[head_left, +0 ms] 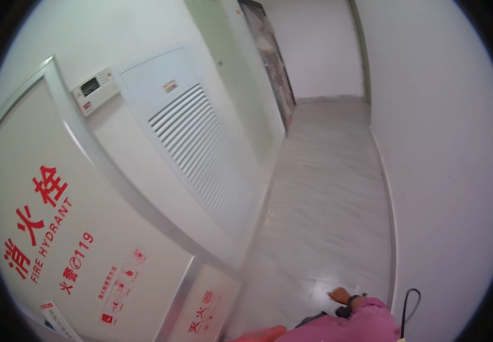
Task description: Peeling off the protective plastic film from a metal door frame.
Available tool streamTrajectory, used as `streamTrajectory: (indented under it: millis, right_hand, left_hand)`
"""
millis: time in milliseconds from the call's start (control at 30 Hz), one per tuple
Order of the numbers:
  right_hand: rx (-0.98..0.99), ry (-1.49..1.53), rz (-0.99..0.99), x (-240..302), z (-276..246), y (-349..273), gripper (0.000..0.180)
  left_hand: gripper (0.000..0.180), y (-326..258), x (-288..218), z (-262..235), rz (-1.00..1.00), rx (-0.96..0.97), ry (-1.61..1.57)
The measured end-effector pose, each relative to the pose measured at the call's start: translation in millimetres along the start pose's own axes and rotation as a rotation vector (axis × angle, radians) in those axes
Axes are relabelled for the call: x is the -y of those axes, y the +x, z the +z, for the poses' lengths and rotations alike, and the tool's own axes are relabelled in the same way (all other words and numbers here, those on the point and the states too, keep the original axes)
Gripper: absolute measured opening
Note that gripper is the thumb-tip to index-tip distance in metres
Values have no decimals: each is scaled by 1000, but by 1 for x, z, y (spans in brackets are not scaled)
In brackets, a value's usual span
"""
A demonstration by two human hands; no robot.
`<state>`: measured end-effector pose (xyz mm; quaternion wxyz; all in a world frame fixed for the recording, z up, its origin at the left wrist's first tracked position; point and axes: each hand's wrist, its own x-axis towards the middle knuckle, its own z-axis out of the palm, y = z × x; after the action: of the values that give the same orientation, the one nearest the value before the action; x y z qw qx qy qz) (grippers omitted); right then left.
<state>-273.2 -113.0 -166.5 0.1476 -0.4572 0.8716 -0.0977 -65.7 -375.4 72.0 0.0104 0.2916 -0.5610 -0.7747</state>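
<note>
My right hand [340, 295] is low in the picture, above the floor, with a dark band [354, 297] round the wrist. Its fingers look curled in, and nothing shows in them. A pink sleeve [349, 328] covers that arm. My left hand is out of sight. At the lower edge, left of the sleeve, lies an orange-red patch of something soft [260, 334], mostly cut off. Dark shapes, perhaps shoes [344, 312], show behind the sleeve. A thin black cord loop [412, 310] stands up right of the arm.
A grey marble-look floor [326, 188] runs down a narrow corridor. Along the left stand a pale fire cabinet [86, 228] with red lettering, a white wall panel [92, 91] with a small screen, and a louvred door [192, 131]. A white wall [440, 142] borders the right.
</note>
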Motion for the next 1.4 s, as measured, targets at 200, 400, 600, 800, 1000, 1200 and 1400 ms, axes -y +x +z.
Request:
streamTrajectory:
  millis: [200, 400, 600, 800, 1000, 1200, 1400]
  right_hand:
    - [-420, 368, -331, 49, 24, 159, 19]
    - [-279, 700, -428, 96, -40, 162, 20]
    - [-27, 100, -458, 12, 15, 119, 25]
    - [175, -16, -226, -48, -1, 97, 24]
    - [301, 121, -764, 149, -39, 210, 27]
    - [461, 368, -1312, 351, -29, 159, 29]
    - [637, 628, -1916, 459, -50, -18, 32]
  left_hand:
    - [26, 19, 6, -7, -31, -64, 42]
    - [23, 26, 38, -48, -99, -241, 54]
    - [21, -68, 147, -125, -167, -689, -85]
    - [19, -170, 320, -60, -143, -1022, -218]
    - [26, -197, 353, 66, -45, -1374, -605]
    - [44, -200, 289, 114, 318, -1353, -888]
    - [49, -217, 225, 42, 795, -1037, -1102]
